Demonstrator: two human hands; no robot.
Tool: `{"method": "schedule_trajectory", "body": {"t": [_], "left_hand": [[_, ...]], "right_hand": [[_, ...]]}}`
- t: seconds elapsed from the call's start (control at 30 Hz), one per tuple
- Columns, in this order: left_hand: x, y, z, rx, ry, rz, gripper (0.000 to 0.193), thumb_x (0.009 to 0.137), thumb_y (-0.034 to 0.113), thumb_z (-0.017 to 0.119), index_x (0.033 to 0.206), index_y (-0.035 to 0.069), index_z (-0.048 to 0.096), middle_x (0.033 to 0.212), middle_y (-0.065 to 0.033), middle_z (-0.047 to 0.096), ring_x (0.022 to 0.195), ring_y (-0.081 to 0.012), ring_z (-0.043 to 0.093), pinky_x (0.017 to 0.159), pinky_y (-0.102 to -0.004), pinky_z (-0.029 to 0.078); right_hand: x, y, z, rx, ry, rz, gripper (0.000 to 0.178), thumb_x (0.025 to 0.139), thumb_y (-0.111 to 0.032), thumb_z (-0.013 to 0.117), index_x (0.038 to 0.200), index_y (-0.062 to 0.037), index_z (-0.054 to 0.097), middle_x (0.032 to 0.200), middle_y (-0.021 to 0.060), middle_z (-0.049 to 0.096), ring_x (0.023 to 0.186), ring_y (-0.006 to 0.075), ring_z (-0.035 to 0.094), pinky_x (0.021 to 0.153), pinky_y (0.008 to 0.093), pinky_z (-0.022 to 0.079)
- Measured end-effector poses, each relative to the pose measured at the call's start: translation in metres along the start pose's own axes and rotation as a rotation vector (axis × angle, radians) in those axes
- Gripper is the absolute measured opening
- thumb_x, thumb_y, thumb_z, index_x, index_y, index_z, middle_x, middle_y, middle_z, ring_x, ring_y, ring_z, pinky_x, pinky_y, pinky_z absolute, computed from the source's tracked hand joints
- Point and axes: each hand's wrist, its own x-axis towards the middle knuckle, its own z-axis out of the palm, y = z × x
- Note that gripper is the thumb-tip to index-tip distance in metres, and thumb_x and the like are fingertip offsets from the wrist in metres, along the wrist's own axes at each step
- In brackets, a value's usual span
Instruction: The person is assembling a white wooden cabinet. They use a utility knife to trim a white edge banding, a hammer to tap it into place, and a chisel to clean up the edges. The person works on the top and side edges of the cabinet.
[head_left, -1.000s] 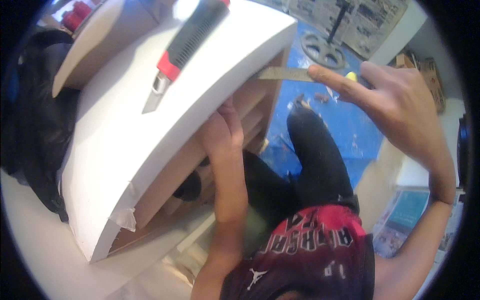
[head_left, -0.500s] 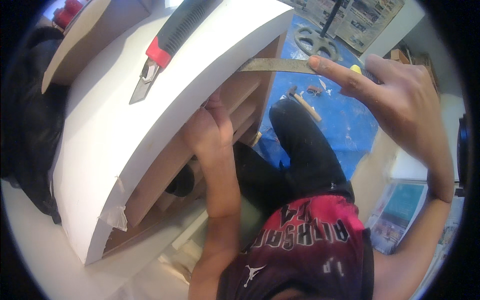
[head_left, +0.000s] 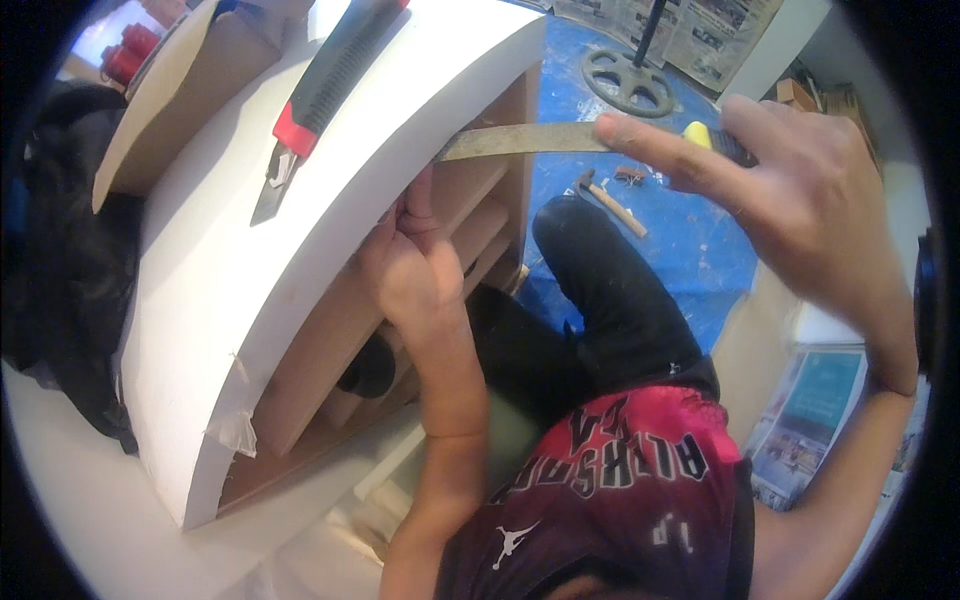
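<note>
My right hand (head_left: 800, 190) is closed round the yellow-and-black handle of a flat metal file (head_left: 530, 140). Its index finger stretches along the blade, and the far end of the file meets the lower edge of a curved white panel (head_left: 230, 270). Below that edge, my left hand (head_left: 415, 260) has its fingers curled together close against the panel; what they pinch, if anything, is hidden. On the panel's top lies a red-and-black utility knife (head_left: 320, 95), its blade out.
Brown shelf-like boards (head_left: 330, 380) sit under the panel. A hammer (head_left: 615, 208) lies on a blue sheet (head_left: 690, 250), near a round metal base with a pole (head_left: 630, 85). Torn clear film (head_left: 235, 430) hangs off the panel's near end. Black cloth (head_left: 70, 270) lies at left.
The view has shifted slightly, moving the panel and knife a little in the picture. The file and my right hand appear slightly farther left; both hands keep much the same pose.
</note>
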Motion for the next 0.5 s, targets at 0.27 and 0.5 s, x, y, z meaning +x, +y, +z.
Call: {"method": "schedule_trajectory", "body": {"t": [0.27, 0.5], "left_hand": [[0.007, 0.004, 0.012, 0.009, 0.392, -0.089, 0.035, 0.099, 0.018, 0.057, 0.129, 0.000, 0.052, 0.123, -0.0125, 0.058, 0.110, -0.0199, 0.061, 0.094, -0.0314, 0.055], [-0.014, 0.002, 0.007, 0.541, 0.077, 0.084, 0.032, 0.097, 0.006, 0.056, 0.127, -0.003, 0.053, 0.124, -0.0144, 0.058, 0.112, -0.0223, 0.060, 0.096, -0.0319, 0.055]], "right_hand": [[0.014, 0.000, 0.012, 0.039, 0.054, -0.043, 0.057, 0.086, -0.018, 0.067, 0.139, -0.0349, 0.057, 0.064, 0.0010, 0.044, 0.055, 0.0174, 0.047, 0.051, 0.0343, 0.039], [0.017, 0.008, 0.015, 0.102, -0.007, -0.031, 0.058, 0.084, -0.016, 0.067, 0.139, -0.0332, 0.058, 0.063, 0.0014, 0.046, 0.053, 0.0158, 0.048, 0.050, 0.0328, 0.039]]}}
